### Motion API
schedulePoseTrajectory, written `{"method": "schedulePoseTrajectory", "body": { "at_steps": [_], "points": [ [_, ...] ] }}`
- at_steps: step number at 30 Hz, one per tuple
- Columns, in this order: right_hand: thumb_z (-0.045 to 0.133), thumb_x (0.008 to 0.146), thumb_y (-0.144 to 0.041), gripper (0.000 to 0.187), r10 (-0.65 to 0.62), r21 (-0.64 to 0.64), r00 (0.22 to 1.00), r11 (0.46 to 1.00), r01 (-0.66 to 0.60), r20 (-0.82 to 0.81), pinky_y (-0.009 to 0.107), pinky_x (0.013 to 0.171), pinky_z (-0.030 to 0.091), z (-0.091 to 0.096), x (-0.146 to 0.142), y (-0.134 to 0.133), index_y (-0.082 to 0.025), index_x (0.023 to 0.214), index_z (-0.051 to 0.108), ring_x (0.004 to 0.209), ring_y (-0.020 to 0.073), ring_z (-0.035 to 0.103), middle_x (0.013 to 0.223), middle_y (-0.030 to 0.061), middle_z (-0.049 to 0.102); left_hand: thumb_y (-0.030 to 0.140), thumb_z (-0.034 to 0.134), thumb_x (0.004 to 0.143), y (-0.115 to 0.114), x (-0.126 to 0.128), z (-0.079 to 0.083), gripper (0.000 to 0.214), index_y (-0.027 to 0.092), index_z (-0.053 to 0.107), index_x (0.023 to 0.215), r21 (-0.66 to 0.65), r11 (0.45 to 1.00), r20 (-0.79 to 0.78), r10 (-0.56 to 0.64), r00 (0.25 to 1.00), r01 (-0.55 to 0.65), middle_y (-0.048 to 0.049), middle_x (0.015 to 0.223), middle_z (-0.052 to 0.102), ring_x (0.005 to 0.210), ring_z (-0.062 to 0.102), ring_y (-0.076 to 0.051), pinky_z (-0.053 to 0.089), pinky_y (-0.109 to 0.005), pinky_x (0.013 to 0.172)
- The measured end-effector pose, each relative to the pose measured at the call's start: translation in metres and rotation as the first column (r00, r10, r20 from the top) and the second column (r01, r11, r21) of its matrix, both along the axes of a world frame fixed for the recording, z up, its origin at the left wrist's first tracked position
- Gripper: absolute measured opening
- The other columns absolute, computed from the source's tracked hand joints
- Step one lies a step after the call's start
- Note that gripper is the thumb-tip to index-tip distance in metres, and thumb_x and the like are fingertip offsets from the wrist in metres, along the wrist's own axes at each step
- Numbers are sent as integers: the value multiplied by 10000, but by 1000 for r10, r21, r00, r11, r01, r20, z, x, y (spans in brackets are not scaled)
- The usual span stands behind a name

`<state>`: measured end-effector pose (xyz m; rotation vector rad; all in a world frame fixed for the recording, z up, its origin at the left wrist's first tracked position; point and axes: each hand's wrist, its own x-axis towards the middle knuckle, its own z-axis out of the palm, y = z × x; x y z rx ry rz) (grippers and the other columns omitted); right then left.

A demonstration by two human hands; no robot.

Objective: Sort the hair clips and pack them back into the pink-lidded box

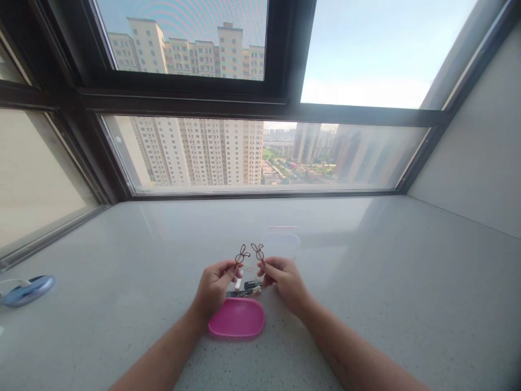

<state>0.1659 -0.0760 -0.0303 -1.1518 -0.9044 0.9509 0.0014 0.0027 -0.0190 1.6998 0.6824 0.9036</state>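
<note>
My left hand (216,283) pinches a dark rabbit-outline hair clip (241,255) between thumb and fingers. A matching rabbit-outline hair clip (259,252) is upright in the pinch of my right hand (285,279). The two clips are held side by side, a small gap apart, above the sill. Below and between my hands lie dark hair clips (245,292) and a white clip (238,281), partly hidden by my fingers. A pink oval tray (236,319) sits nearest me, just below my left hand.
Beyond my hands stands a clear, see-through container (285,243), with a thin pink stick-like thing (284,226) behind it. A blue oval device (29,291) with a white cable lies at the far left. The pale speckled sill (386,282) ends at a dark window frame (260,196).
</note>
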Motion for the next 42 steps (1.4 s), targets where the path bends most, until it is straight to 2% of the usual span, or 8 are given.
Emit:
{"method": "schedulePoseTrajectory", "body": {
  "at_steps": [3, 8, 14, 20, 27, 32, 38, 42],
  "points": [
    [638, 699, -299, 189, -43, -31, 988, 999, 39, -150, 186, 436, 333, -1, 1, 0, -112, 723, 654, 445, 74, 507, 625, 38, 629, 289, 535, 780, 1, -1, 0, 216, 120, 667, 757, -47, 998, 36, 50, 998, -48, -33, 624, 609, 606, 511, -139, 418, -245, 605],
    [680, 660, -288, 187, -29, -50, 891, 999, 7, -452, 172, 430, 330, -1, -4, -1, -129, 750, 638, 432, 50, 466, 614, 1, 589, 316, 557, 761, 0, 0, -4, 252, 107, 669, 847, -172, 975, 107, 160, 981, -141, -28, 609, 601, 564, 501, -123, 374, -216, 530],
    [661, 675, -291, 182, -32, 38, 986, 999, 39, -163, 194, 414, 315, 3, -16, -4, -110, 693, 646, 406, 63, 442, 562, 18, 593, 329, 630, 690, -7, 8, -8, 289, 106, 684, 865, -366, 926, 196, 170, 966, -89, -8, 602, 580, 516, 469, -95, 351, -198, 474],
    [661, 680, -287, 176, -62, 37, 959, 996, 75, -275, 183, 408, 291, 5, -17, -5, -113, 706, 650, 399, 48, 431, 559, 3, 574, 325, 666, 654, -8, 10, -7, 327, 99, 696, 888, -426, 901, 234, 193, 953, -78, -10, 607, 579, 510, 461, -77, 362, -189, 467],
    [712, 632, -308, 243, -50, 23, 879, 997, 69, -474, 180, 389, 282, -1, -9, -2, -126, 784, 660, 393, 37, 412, 587, -12, 540, 333, 700, 617, -6, 9, -10, 329, 108, 717, 856, -384, 919, 201, 174, 964, -86, -20, 580, 603, 502, 456, -77, 358, -192, 470],
    [718, 626, -294, 236, -47, 25, 919, 998, 62, -391, 189, 401, 290, 1, -9, -3, -114, 772, 673, 416, 48, 408, 585, 1, 553, 324, 693, 631, -7, 7, -6, 292, 114, 722, 832, -346, 935, 165, 140, 976, -76, -29, 594, 617, 519, 466, -101, 362, -212, 498],
    [681, 656, -303, 216, -1, 48, 987, 999, 9, -164, 195, 425, 296, 1, -14, -4, -109, 751, 690, 427, 58, 410, 570, 13, 573, 293, 662, 667, -11, 6, -1, 289, 112, 714, 886, -329, 944, 116, 20, 993, 19, -33, 602, 616, 530, 481, -121, 363, -221, 509],
    [679, 659, -321, 229, 13, 42, 980, 999, -4, -200, 196, 424, 285, 1, -13, -4, -113, 754, 693, 423, 54, 410, 581, 13, 575, 281, 656, 670, -11, 6, -3, 277, 101, 713, 873, -348, 935, 129, -26, 991, 70, -38, 602, 614, 516, 485, -117, 363, -220, 503]
  ]
}}
